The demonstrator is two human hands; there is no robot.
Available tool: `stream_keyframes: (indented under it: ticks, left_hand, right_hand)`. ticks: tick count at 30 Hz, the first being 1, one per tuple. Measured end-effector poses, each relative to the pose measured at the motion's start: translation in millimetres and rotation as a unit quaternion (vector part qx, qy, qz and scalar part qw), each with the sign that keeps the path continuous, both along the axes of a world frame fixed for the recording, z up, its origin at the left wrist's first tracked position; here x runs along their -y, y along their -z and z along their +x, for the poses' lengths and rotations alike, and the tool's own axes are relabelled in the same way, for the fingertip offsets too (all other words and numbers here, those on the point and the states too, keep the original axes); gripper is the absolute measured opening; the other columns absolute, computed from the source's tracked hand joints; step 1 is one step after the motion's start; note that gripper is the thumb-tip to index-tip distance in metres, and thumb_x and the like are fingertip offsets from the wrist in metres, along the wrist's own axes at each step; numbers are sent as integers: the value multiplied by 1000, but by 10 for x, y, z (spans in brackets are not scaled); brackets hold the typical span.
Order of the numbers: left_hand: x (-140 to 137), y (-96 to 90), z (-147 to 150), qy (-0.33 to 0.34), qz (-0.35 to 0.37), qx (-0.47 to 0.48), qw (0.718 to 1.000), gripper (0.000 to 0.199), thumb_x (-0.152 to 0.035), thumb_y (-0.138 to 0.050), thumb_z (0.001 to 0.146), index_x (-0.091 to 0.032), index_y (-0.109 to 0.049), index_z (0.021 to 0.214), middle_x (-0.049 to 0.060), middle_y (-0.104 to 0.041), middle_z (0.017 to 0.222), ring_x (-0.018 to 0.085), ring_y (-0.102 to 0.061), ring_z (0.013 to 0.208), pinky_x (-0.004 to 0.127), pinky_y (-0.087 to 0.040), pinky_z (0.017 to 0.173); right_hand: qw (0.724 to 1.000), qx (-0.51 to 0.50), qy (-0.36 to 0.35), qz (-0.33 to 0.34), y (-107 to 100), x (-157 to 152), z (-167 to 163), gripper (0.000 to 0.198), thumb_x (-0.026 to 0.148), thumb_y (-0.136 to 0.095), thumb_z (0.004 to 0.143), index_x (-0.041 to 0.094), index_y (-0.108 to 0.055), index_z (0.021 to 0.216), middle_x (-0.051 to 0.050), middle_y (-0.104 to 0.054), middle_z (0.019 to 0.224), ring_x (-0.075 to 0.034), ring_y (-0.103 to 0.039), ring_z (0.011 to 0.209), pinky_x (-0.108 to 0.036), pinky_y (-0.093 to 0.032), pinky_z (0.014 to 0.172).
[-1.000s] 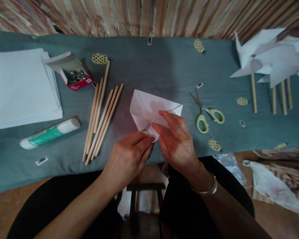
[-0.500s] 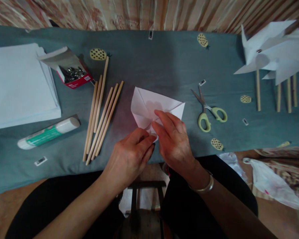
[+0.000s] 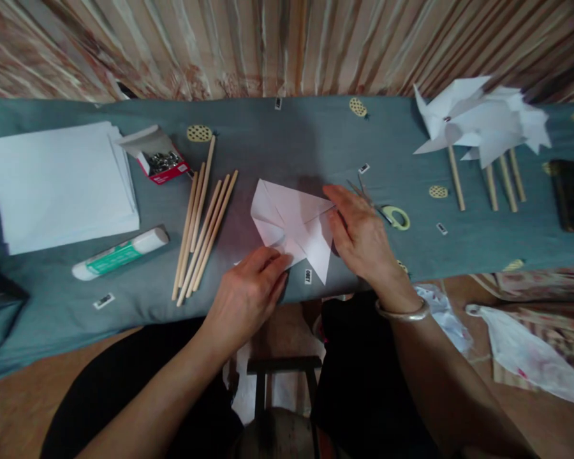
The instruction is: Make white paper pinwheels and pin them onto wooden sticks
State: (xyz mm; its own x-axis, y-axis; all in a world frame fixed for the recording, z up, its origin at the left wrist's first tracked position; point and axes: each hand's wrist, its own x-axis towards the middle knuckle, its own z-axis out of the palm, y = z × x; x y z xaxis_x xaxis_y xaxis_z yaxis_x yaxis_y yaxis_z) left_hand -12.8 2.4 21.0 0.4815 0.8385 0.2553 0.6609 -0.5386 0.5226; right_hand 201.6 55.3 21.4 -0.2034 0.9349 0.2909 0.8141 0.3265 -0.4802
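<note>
Head view: my left fingers [image 3: 268,262] pinch the near edge of the folded paper [image 3: 291,207] on the tabletop [image 3: 392,143], while my right fingers [image 3: 345,199] stand parted at its right corner; pulling unevenly could tear or crease it.

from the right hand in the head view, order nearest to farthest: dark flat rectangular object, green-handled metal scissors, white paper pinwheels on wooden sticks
1. Scissors, beside the right hand, partly hidden
2. Pinwheels, farther right and forward
3. Dark object, at the picture's far right
</note>
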Motion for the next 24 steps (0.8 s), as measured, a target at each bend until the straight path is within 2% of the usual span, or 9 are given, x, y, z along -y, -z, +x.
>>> stream_keyframes:
  ticks: [5, 10, 12, 14, 16, 19, 21, 24]
  left_hand:
    - [-76, -37, -80, 9, 35, -20, 999, 22, -12, -52, 91, -14, -66, 109, 11, -68, 105, 22, -65, 93, 37, -59, 80]
    - [-245, -51, -322, -24, 76, -40, 996, 26, -7, -50, 89, -19, -69, 103, 10, -69, 111, 25, -62, 100, 42, -57, 84]
    - [-260, -69, -384, -46, 88, -33, 995, 29, -8, -50, 89, -23, -69, 104, 9, -67, 117, 26, -60, 105, 46, -56, 88]
    - [-214, -102, -376, -52, 96, -22, 994, 30, -7, -50, 89, -24, -67, 107, 8, -65, 121, 26, -58, 109, 48, -54, 91]
    - [-121, -131, -299, -27, 100, -11, 995, 27, -8, -54, 89, -22, -65, 110, 9, -66, 118, 25, -58, 107, 45, -54, 90]
    - [28, -123, -134, 44, 85, -8, 995, 21, -16, -61, 89, -16, -64, 110, 10, -69, 107, 23, -61, 95, 39, -56, 80]
    - [85, -84, -52, 52, 75, -23, 996, 21, -18, -62, 89, -12, -63, 110, 11, -69, 104, 23, -61, 92, 39, -57, 78]
    - [103, -22, -6, 43, 80, -34, 995, 22, -18, -61, 90, -8, -63, 109, 13, -69, 101, 22, -62, 89, 38, -58, 77]
  right_hand:
    - [1000, 19, -11, -9, -20, -90, 4, 41, 16, -40, 92, 12, -60, 128, -14, -71, 117, -26, -64, 111, -49, -49, 100]
    - [1000, 7, -5, -23, -118, 259, 37, 34, 23, -43, 94, 15, -65, 119, -10, -75, 103, -24, -70, 95, -41, -56, 87]
    - [999, 1, -1, -53, -148, 418, 47, 32, 23, -44, 95, 15, -66, 117, -9, -76, 96, -22, -71, 85, -36, -57, 79]
    - [999, 0, -2, -53, -171, 517, 47, 29, 24, -46, 94, 16, -68, 113, -8, -76, 92, -21, -71, 81, -36, -58, 76]
    - [999, -6, -11, -33, -183, 549, 36, 28, 22, -47, 94, 17, -68, 111, -8, -75, 97, -22, -71, 86, -38, -57, 82]
    - [998, -14, -53, -17, -177, 530, 7, 33, 15, -43, 94, 17, -65, 118, -10, -71, 116, -24, -66, 108, -43, -53, 96]
    - [996, -18, -88, -27, -164, 517, -15, 37, 11, -41, 93, 16, -63, 123, -11, -68, 123, -24, -62, 116, -44, -51, 100]
    - [991, -19, -117, -54, -147, 516, -38, 39, 8, -39, 93, 13, -62, 124, -13, -69, 120, -24, -62, 115, -44, -52, 100]
